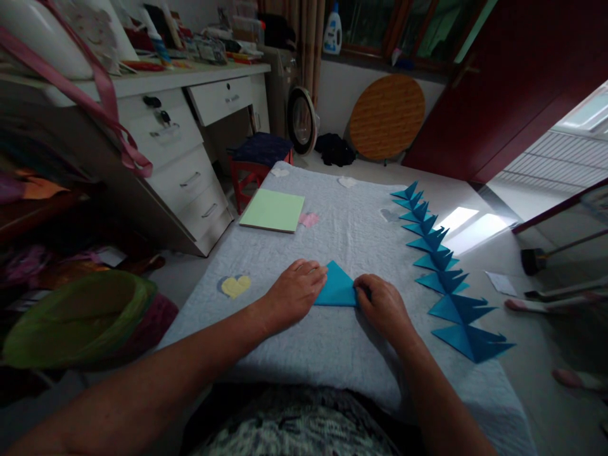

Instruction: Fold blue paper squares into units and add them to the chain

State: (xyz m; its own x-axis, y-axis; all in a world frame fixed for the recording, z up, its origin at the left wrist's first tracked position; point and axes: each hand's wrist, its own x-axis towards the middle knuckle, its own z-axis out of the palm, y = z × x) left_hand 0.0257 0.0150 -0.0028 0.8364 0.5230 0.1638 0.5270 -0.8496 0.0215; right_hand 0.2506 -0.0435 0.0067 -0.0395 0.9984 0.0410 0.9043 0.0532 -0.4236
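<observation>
A sheet of blue origami paper (337,288), folded into a triangle, lies on the cloth-covered table in front of me. Over its left corner is my left hand (299,288), fingers together and holding the paper against the cloth; the thumb is hidden. My right hand (380,301) has its fingers curled and closed on the triangle's right corner. Folded blue paper cranes (468,339) stand in a long row along the table's right side, several of them overlapping. Beyond my left hand lies a stack of light green square paper (273,210).
The table has a pale grey quilted cloth (285,354) with heart patches. To the left are a green-lined bin (80,316) and a white desk (175,158). A dark-topped stool (261,149) stands past the far left corner. A person's feet (527,306) show at the right.
</observation>
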